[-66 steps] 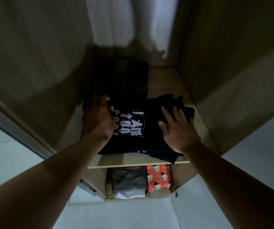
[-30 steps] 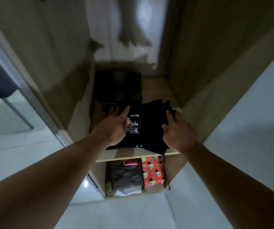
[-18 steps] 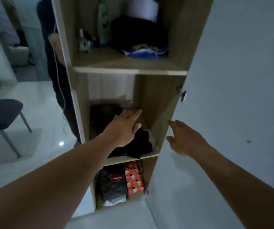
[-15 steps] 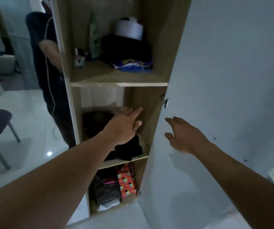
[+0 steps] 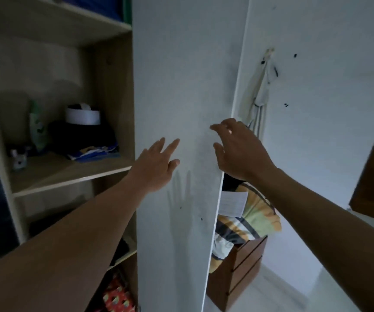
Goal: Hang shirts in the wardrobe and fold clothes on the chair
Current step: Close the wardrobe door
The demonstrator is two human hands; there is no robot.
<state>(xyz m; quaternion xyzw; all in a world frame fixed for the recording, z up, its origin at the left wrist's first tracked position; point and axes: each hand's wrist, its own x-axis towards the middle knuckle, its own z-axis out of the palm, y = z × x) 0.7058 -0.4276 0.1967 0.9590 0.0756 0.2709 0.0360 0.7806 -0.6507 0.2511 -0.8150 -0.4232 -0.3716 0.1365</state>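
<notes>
Head view: no garment in the left grip (image 5: pixel 156 167) or the right grip (image 5: pixel 237 149), both up at the wardrobe (image 5: pixel 68 174) door (image 5: pixel 177 86).
Dark clothes (image 5: pixel 82 138) sit shelved at left, so some stowing looks done; no hung shirts or chair in sight. Left grip is spread, fingers straight, near the door face. Right grip curls loosely at the free edge, and I can't tell whether it clamps.

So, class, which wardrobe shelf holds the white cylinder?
The shelf level with the left hand: the white cylinder sits atop dark clothes there; the shelf above holds something blue.
</notes>
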